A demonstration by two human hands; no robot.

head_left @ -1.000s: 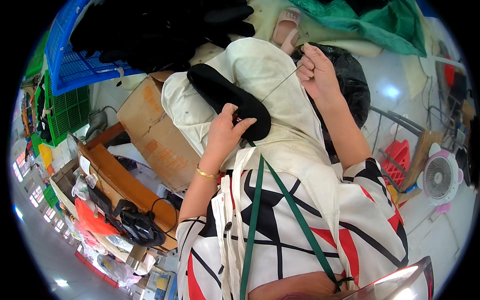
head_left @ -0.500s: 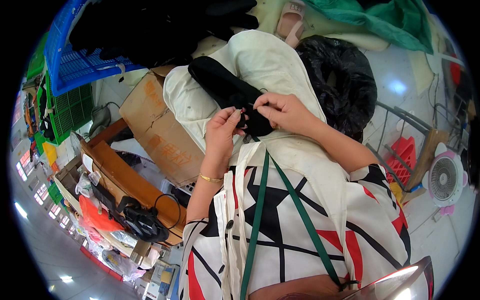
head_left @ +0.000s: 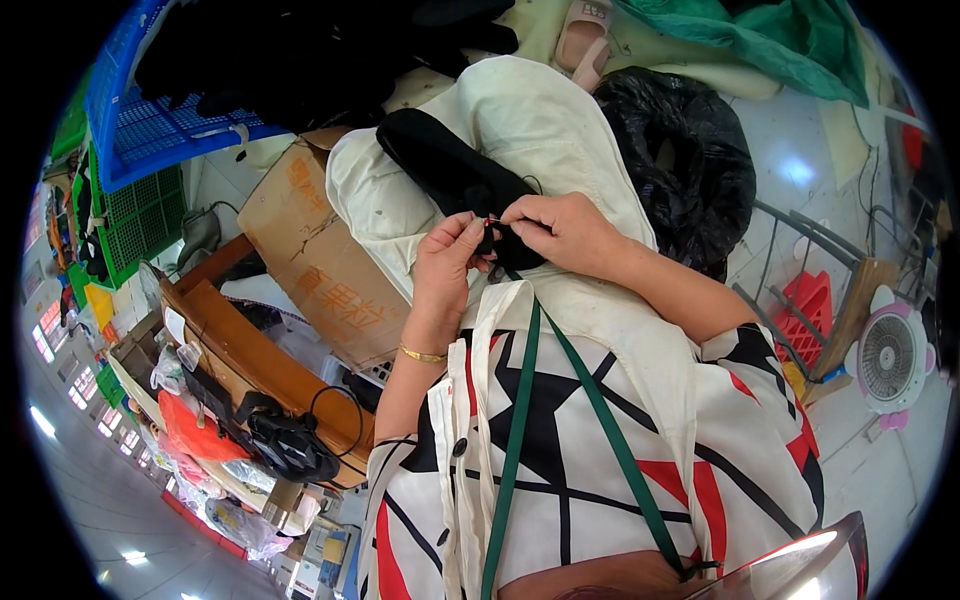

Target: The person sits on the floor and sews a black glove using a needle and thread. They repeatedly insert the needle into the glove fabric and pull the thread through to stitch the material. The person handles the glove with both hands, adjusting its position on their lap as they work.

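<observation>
Across my lap, on the cream apron (head_left: 540,110), lies a long black fabric piece (head_left: 440,162) shaped like a soft shoe or sock; I cannot tell which. My left hand (head_left: 447,250) pinches a small black part at its near end, where a tiny red spot shows by the fingertips. Close beside it, my right hand (head_left: 570,235) has thumb and forefinger pressed together on something too thin to make out. The two hands' fingertips nearly meet over the black piece. A thin dark loop stands up just beyond the right fingers.
Dark items fill a blue plastic basket (head_left: 185,138) at the upper left. A cardboard box (head_left: 330,270) and a wooden bench (head_left: 255,360) stand left. A black plastic bag (head_left: 690,150) sits right of my knee, near a pink slipper (head_left: 583,40). A small fan (head_left: 890,355) stands far right.
My right hand has shifted slightly left and down, bringing its fingertips closer to the left ones. The left hand and the black piece stay nearly in place.
</observation>
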